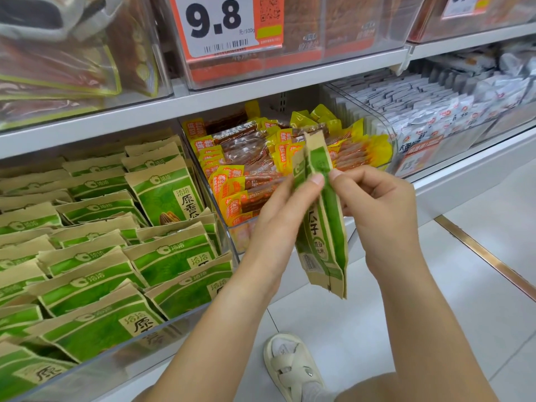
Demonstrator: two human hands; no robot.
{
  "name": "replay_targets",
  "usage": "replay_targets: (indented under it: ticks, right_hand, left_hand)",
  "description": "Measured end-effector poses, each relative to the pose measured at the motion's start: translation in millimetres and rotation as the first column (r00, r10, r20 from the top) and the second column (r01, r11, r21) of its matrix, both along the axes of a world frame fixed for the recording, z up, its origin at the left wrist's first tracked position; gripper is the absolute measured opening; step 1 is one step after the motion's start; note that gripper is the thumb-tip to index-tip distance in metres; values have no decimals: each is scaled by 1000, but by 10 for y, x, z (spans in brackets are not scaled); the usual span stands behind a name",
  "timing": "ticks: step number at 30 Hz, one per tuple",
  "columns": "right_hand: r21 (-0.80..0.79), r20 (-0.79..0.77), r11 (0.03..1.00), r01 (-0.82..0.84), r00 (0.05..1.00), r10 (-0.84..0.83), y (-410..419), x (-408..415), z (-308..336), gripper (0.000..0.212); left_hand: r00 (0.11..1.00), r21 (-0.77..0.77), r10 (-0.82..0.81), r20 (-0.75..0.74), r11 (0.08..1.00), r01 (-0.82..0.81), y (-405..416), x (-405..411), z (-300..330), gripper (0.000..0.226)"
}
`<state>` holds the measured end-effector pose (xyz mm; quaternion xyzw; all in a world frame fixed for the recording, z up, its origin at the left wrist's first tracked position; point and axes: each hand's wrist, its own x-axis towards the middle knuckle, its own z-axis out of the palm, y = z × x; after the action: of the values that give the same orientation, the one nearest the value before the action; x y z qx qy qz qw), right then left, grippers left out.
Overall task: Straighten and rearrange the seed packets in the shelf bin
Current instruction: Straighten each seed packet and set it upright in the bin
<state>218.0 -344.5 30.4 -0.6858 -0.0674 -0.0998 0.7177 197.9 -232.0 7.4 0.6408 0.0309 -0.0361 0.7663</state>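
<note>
Filling the left and lower left of the frame, the clear shelf bin (162, 326) holds the bulk of the green-and-kraft seed packets (95, 274), laid overlapping in leaning rows so each printed face shows above the one in front; several sit skewed or at uneven heights, which seems to be why the tidying is under way. Across the top of the frame runs the upper shelf, with a large orange price tag (223, 24) clipped to the front of a clear bin so shoppers read it at eye level. Centre frame, behind the hands, a neighbouring bin holds yellow-and-red snack packs (246, 169), and at upper right a third bin is packed with white sachets (435, 105); clear dividers keep the three products apart. Out in front of the shelf, at centre right, a small stack of packets (322, 224) is held upright and edge-on to the camera, apparently two or three pressed face to face, probably to square their edges before they go back into the bin. The left hand (278, 221) grasps the stack from the left, thumb pressed on its upper part, while the right hand (377, 204) pinches the same upper part from the right with curled fingers. At bottom centre a pale sandal (290, 364) rests on the tiled floor.
</note>
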Motion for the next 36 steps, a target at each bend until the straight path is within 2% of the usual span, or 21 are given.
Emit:
replay_targets:
  ticks: [2,6,8,10,11,14,18,28,36]
  right_hand:
    - [13,12,997,80,997,-81,-41,25,1,31]
    - [59,25,983,171,985,-173,-145,67,5,27]
    - [69,1,988,136,991,-136,-167,66,3,21]
    - [67,-53,998,13,999,-9,-184,59,10,10]
    - [38,-94,997,-65,993,69,-201,59,11,11]
    - [-28,-233,961,-275,937,261,-272,80,-31,31]
    - [-60,-359,907,-418,857,371,-315,73,-53,42]
    - [18,-365,897,-442,832,417,-309,80,-34,20]
    - [-17,-307,932,-363,888,341,-246,56,-16,28]
  left_hand:
    - [997,46,-78,7,996,77,-29,-53,-36,30]
    - [993,78,-113,-31,990,115,-80,-116,-66,63]
    - [997,61,-72,-41,995,74,-87,-82,-36,75]
    - [998,4,-44,-46,999,44,-81,-57,-27,79]
    - [998,-38,-23,-56,999,21,-82,-51,-30,79]
    - [997,-162,56,-49,985,-64,-83,-35,-23,71]
    - [996,-252,84,-35,964,-90,-48,-26,-5,63]
    - [998,-233,54,-21,971,-57,22,-18,-8,69]
    - [1000,-257,12,-19,966,-16,22,-8,28,55]
